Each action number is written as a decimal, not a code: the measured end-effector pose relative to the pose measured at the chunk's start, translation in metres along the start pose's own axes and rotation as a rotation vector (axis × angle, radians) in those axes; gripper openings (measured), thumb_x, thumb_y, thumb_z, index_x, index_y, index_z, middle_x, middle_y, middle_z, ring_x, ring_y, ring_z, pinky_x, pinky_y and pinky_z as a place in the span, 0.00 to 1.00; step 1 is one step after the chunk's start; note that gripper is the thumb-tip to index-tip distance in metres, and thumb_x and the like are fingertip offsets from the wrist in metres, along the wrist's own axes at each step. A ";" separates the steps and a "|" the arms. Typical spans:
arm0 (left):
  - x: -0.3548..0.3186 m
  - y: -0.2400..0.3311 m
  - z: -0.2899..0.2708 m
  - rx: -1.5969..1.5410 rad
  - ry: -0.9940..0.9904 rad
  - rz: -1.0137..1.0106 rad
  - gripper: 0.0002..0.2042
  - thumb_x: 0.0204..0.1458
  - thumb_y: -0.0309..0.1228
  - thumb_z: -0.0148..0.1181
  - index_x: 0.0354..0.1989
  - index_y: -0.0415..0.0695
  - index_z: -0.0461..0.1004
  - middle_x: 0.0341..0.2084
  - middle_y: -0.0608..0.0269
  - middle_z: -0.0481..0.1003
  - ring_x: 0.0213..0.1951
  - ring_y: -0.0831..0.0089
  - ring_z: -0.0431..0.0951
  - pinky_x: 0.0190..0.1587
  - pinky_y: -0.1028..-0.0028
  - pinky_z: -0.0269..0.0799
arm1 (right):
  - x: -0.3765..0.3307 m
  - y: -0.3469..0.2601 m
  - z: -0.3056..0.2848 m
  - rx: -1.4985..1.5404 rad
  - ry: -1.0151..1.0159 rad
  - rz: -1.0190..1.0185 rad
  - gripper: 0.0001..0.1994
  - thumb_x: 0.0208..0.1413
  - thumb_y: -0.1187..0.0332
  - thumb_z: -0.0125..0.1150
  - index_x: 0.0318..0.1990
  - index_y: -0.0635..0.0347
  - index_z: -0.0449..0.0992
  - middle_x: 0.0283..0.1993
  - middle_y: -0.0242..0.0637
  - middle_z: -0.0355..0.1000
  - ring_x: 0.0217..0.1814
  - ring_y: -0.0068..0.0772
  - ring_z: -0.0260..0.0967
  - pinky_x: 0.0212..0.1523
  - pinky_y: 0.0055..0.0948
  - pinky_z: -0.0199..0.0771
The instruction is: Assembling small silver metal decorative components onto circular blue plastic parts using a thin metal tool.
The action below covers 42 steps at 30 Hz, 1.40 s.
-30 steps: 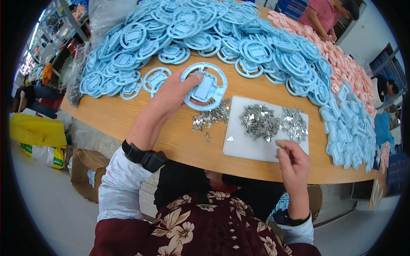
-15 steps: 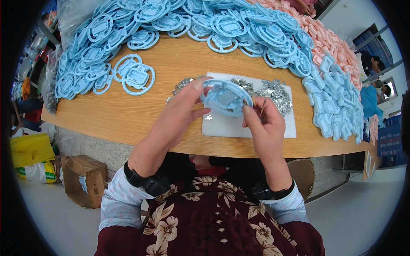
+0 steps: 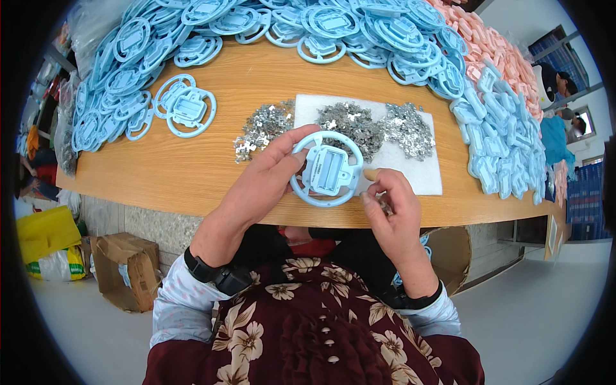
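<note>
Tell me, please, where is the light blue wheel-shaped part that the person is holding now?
In the head view, the light blue wheel-shaped part is at the centre, near the table's front edge, held by the left hand, just in front of the white mat.

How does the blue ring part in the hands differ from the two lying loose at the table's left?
The held ring part is lifted off the table, gripped by the left hand with the right hand at its edge; the loose pair lies flat, untouched. The held one is single; the pair overlaps. All are light blue rings with a rectangular centre.
</note>
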<state>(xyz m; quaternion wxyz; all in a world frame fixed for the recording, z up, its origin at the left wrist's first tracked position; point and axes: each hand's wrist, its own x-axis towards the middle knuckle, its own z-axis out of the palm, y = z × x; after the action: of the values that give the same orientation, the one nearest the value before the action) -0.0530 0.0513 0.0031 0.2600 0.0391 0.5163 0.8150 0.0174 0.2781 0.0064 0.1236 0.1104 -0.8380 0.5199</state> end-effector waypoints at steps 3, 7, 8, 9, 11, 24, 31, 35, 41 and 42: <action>0.002 -0.005 0.002 0.036 -0.033 0.028 0.21 0.69 0.28 0.46 0.70 0.42 0.62 0.53 0.66 0.74 0.48 0.81 0.73 0.51 0.78 0.71 | -0.002 0.005 0.007 0.418 0.023 0.354 0.16 0.62 0.75 0.63 0.56 0.66 0.71 0.45 0.35 0.74 0.35 0.20 0.72 0.40 0.21 0.74; -0.003 -0.007 0.001 0.041 -0.053 -0.020 0.20 0.69 0.29 0.46 0.68 0.41 0.63 0.55 0.63 0.73 0.52 0.78 0.74 0.55 0.74 0.72 | 0.003 0.001 0.000 0.641 -0.136 0.591 0.13 0.66 0.72 0.60 0.56 0.64 0.71 0.40 0.28 0.74 0.33 0.15 0.69 0.35 0.18 0.70; -0.004 -0.007 0.000 0.029 -0.051 -0.048 0.20 0.69 0.29 0.46 0.68 0.41 0.63 0.56 0.61 0.73 0.54 0.76 0.74 0.58 0.72 0.72 | 0.002 0.003 -0.002 0.649 -0.180 0.634 0.13 0.66 0.72 0.60 0.55 0.63 0.72 0.38 0.27 0.74 0.32 0.14 0.68 0.33 0.17 0.69; -0.006 -0.007 0.000 0.071 -0.047 -0.056 0.19 0.69 0.30 0.47 0.66 0.40 0.65 0.54 0.62 0.74 0.53 0.76 0.75 0.57 0.73 0.72 | 0.001 0.001 0.000 0.668 -0.188 0.648 0.12 0.66 0.71 0.60 0.54 0.63 0.73 0.37 0.26 0.74 0.30 0.13 0.66 0.32 0.16 0.67; -0.011 -0.009 0.002 0.156 -0.038 -0.069 0.18 0.69 0.31 0.48 0.64 0.40 0.67 0.50 0.63 0.76 0.51 0.78 0.76 0.55 0.74 0.73 | -0.002 0.004 0.001 0.655 -0.272 0.635 0.12 0.66 0.71 0.61 0.54 0.63 0.74 0.37 0.26 0.75 0.30 0.13 0.66 0.31 0.17 0.67; -0.015 -0.021 0.002 0.329 0.080 -0.036 0.13 0.68 0.30 0.48 0.55 0.41 0.75 0.36 0.69 0.79 0.37 0.85 0.77 0.41 0.81 0.74 | 0.022 0.049 -0.036 -0.249 0.158 0.259 0.09 0.56 0.70 0.68 0.42 0.62 0.81 0.32 0.40 0.76 0.29 0.31 0.71 0.34 0.30 0.73; -0.028 -0.012 -0.008 0.442 -0.011 -0.106 0.11 0.66 0.27 0.49 0.50 0.39 0.77 0.33 0.71 0.79 0.35 0.88 0.75 0.38 0.82 0.72 | 0.036 0.006 0.005 -0.145 -0.098 0.198 0.08 0.56 0.72 0.66 0.44 0.60 0.80 0.34 0.41 0.76 0.32 0.35 0.74 0.36 0.32 0.75; -0.035 -0.005 -0.010 0.474 -0.027 -0.112 0.11 0.64 0.26 0.50 0.46 0.39 0.79 0.33 0.72 0.78 0.34 0.87 0.73 0.39 0.81 0.70 | 0.058 -0.002 0.033 -0.251 -0.203 0.027 0.08 0.55 0.73 0.65 0.42 0.60 0.79 0.35 0.43 0.74 0.36 0.45 0.75 0.37 0.38 0.75; -0.047 -0.004 -0.023 0.491 -0.058 -0.080 0.10 0.63 0.27 0.50 0.45 0.39 0.79 0.33 0.72 0.78 0.35 0.85 0.73 0.40 0.80 0.70 | 0.084 -0.016 0.055 -0.433 -0.358 -0.108 0.07 0.55 0.72 0.63 0.41 0.59 0.79 0.36 0.43 0.73 0.41 0.53 0.74 0.41 0.45 0.74; -0.049 -0.005 -0.026 0.491 -0.061 -0.071 0.10 0.63 0.27 0.51 0.45 0.39 0.79 0.33 0.72 0.78 0.35 0.85 0.73 0.40 0.80 0.70 | 0.083 -0.016 0.055 -0.441 -0.382 -0.101 0.07 0.55 0.72 0.63 0.41 0.58 0.79 0.36 0.43 0.73 0.41 0.53 0.74 0.41 0.45 0.74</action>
<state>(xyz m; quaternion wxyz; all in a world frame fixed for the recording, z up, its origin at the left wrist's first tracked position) -0.0178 0.0087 -0.0031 0.2866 0.1073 0.6919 0.6540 -0.0613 0.2169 0.0235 0.0103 0.2184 -0.9323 0.2882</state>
